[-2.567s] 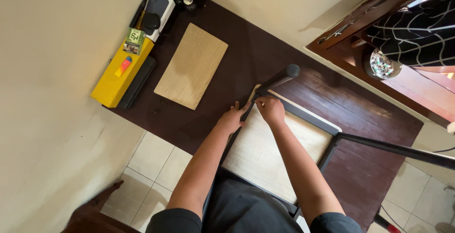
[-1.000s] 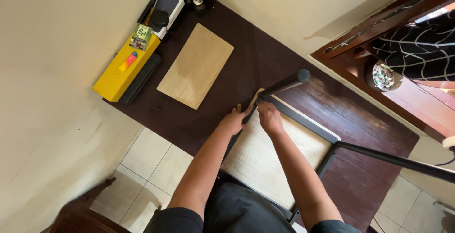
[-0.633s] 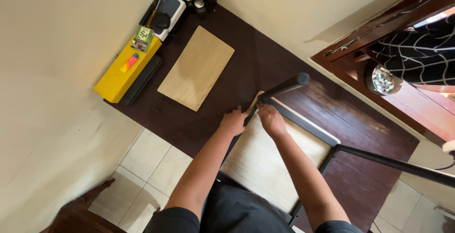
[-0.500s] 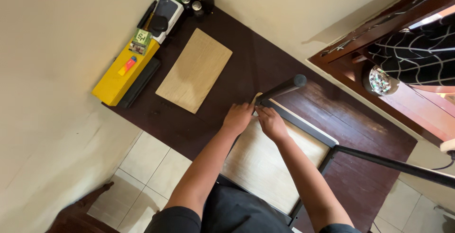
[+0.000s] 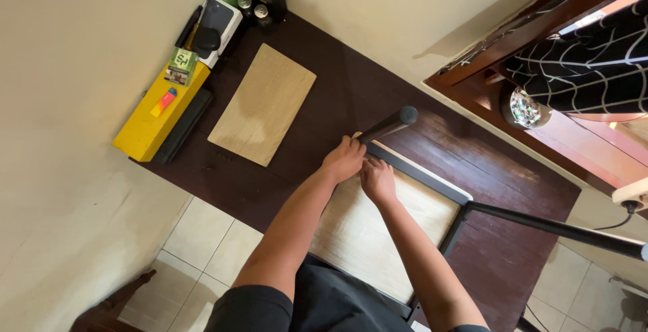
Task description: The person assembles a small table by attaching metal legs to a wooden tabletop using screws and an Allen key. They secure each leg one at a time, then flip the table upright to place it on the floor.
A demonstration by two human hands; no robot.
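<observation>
A light wooden panel (image 5: pixel 378 231) in a black metal frame (image 5: pixel 418 172) lies on the dark brown table (image 5: pixel 337 95) in front of me. A black tube leg (image 5: pixel 388 124) rises from the frame's far left corner. My left hand (image 5: pixel 343 160) is curled at the base of that leg. My right hand (image 5: pixel 378 180) is right beside it, fingertips pressed to the same corner; what they hold is hidden. A second black leg (image 5: pixel 553 227) sticks out to the right.
A loose light wooden board (image 5: pixel 262 106) lies to the left. Along the wall are a yellow box (image 5: pixel 152 116), a white box with black items (image 5: pixel 219 21) and small bottles (image 5: pixel 250 4). A brown window frame (image 5: pixel 486 52) with dark patterned cloth is at right. Tiled floor (image 5: pixel 202 237) lies below.
My two hands have drawn closer together at the frame's corner. The left hand slid right to the base of the black leg.
</observation>
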